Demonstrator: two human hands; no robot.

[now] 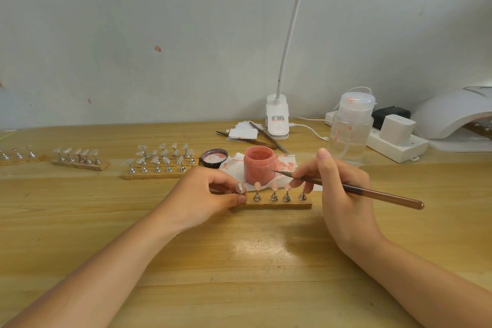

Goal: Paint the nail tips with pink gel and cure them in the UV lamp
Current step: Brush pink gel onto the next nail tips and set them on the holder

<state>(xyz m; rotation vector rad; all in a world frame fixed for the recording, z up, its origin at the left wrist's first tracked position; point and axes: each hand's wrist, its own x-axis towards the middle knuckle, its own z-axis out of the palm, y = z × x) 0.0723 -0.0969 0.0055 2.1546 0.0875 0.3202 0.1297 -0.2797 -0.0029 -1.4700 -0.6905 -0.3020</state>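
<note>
Table: a wooden table (239,261) stands against a pale wall.
Strip: a wooden strip (277,205) lies in the middle, with metal stands; three stands carry pink tips (274,186).
Left hand: the left hand (205,194) pinches a stand with a clear tip (240,188) at the left end of the strip.
Right hand: the right hand (343,189) grips a brush (354,189); its point is over the strip, near the jar.
Jar: the open pink gel jar (258,165) stands on a stained paper (287,165) just behind the strip; its lid (214,157) lies to the left.
Lamp: the UV lamp (452,117) is at the far right.
Others: more strips with unpainted tips (159,161) are on the left; a clear bottle (350,128), a clip light (277,120) and a power strip (394,144) are behind.
</note>
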